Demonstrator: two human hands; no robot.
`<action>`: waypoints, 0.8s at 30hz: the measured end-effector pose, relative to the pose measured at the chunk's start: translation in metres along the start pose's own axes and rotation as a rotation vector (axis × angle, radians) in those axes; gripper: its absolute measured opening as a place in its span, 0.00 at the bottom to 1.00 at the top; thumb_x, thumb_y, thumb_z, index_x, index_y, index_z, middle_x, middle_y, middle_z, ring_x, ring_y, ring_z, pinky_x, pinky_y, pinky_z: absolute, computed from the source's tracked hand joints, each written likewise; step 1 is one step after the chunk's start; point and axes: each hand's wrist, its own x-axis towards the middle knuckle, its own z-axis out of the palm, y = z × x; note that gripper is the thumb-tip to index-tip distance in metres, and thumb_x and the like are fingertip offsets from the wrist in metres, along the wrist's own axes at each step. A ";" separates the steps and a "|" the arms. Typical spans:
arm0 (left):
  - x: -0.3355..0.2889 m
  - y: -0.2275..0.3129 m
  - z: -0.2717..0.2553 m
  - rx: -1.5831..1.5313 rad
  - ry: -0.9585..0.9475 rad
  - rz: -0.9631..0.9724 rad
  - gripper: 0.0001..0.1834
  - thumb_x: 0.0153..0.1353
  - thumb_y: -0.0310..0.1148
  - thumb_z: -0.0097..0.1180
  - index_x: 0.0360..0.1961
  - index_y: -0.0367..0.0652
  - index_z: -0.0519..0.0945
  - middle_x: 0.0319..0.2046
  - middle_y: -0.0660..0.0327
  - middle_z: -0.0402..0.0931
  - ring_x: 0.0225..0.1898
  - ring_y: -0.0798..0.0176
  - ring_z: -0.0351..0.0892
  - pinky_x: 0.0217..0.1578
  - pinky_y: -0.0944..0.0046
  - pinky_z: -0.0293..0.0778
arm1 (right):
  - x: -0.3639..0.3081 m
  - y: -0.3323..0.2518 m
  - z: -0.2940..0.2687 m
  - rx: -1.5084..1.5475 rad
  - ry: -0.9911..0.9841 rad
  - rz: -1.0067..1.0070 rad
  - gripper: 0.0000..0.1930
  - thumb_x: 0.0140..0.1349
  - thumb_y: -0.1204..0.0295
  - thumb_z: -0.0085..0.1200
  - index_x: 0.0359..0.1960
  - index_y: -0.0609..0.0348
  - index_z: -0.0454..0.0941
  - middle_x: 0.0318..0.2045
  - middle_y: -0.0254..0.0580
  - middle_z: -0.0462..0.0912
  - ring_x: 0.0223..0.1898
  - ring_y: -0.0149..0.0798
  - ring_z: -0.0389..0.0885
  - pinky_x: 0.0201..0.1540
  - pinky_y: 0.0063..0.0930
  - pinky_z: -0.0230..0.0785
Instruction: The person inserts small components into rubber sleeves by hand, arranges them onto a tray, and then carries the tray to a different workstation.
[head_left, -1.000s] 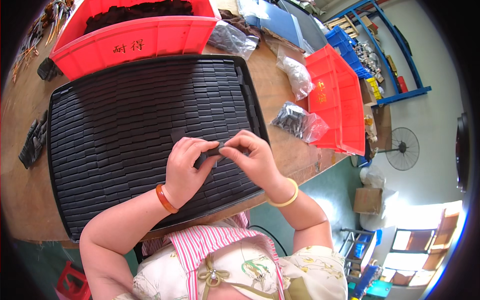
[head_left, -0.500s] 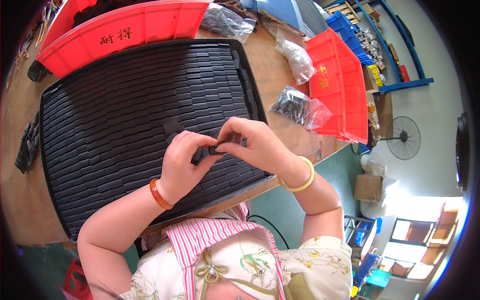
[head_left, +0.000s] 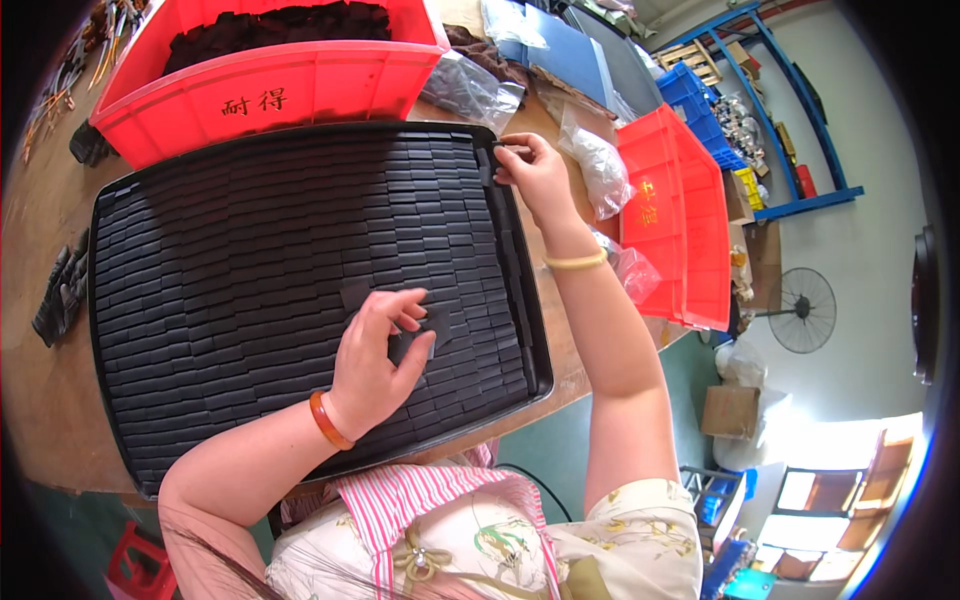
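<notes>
A large black tray [head_left: 548, 372] lies on the table, covered with tight rows of small black rectangular blocks [head_left: 270, 260]. Over its middle right part hovers my left hand [head_left: 370, 360], fingers curled and thumb apart, with dark grey blocks [head_left: 407, 346] partly showing in its grasp. My right hand [head_left: 535, 175] reaches to the tray's far right corner, its thumb and fingers pinched together on a small dark block [head_left: 520, 150] that is mostly hidden. Just below those fingertips, a column of blocks set lengthwise runs along the right rim.
Behind the tray stands a red bin [head_left: 300, 100] holding many black pieces. Another red bin [head_left: 675, 220] is at the right, beside clear plastic bags [head_left: 597, 170]. A dark glove-like bundle [head_left: 62, 290] lies at the left. A fan [head_left: 803, 308] stands further right.
My right hand has left my left hand and moved far and right to the tray's corner. My left hand stays over the tray, slightly lower. The whole view has shifted, showing more of the far bin.
</notes>
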 end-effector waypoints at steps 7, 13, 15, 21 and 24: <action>0.001 0.001 -0.003 0.010 -0.009 0.040 0.24 0.51 0.17 0.60 0.51 0.42 0.72 0.39 0.58 0.74 0.36 0.63 0.76 0.37 0.67 0.71 | 0.057 0.027 0.019 -0.663 0.252 -0.159 0.12 0.55 0.65 0.63 0.38 0.56 0.82 0.35 0.47 0.85 0.37 0.48 0.84 0.42 0.35 0.75; 0.003 0.000 -0.004 0.012 -0.006 0.029 0.25 0.51 0.16 0.59 0.51 0.42 0.72 0.40 0.57 0.74 0.35 0.63 0.76 0.37 0.67 0.71 | 0.063 0.016 0.022 -1.169 0.057 -0.235 0.09 0.56 0.63 0.61 0.33 0.53 0.82 0.35 0.43 0.84 0.42 0.47 0.81 0.46 0.41 0.73; 0.002 0.000 -0.004 0.015 -0.001 0.027 0.25 0.51 0.16 0.58 0.51 0.42 0.72 0.40 0.57 0.74 0.35 0.63 0.76 0.37 0.67 0.71 | 0.064 0.014 0.028 -1.202 0.065 -0.244 0.08 0.56 0.64 0.61 0.33 0.52 0.82 0.35 0.43 0.84 0.42 0.48 0.81 0.46 0.41 0.73; 0.003 0.001 -0.001 0.012 -0.019 0.037 0.25 0.51 0.16 0.59 0.51 0.42 0.72 0.40 0.57 0.73 0.35 0.63 0.77 0.37 0.67 0.71 | 0.061 0.039 0.008 -1.002 0.161 -0.412 0.06 0.58 0.66 0.58 0.31 0.54 0.82 0.35 0.47 0.83 0.41 0.50 0.81 0.44 0.42 0.73; 0.004 0.001 -0.002 0.010 -0.008 0.043 0.24 0.51 0.16 0.58 0.50 0.42 0.72 0.40 0.57 0.73 0.35 0.63 0.77 0.37 0.67 0.71 | 0.052 0.033 0.000 -0.891 0.206 -0.392 0.07 0.59 0.66 0.56 0.32 0.55 0.80 0.33 0.47 0.83 0.40 0.50 0.81 0.42 0.42 0.73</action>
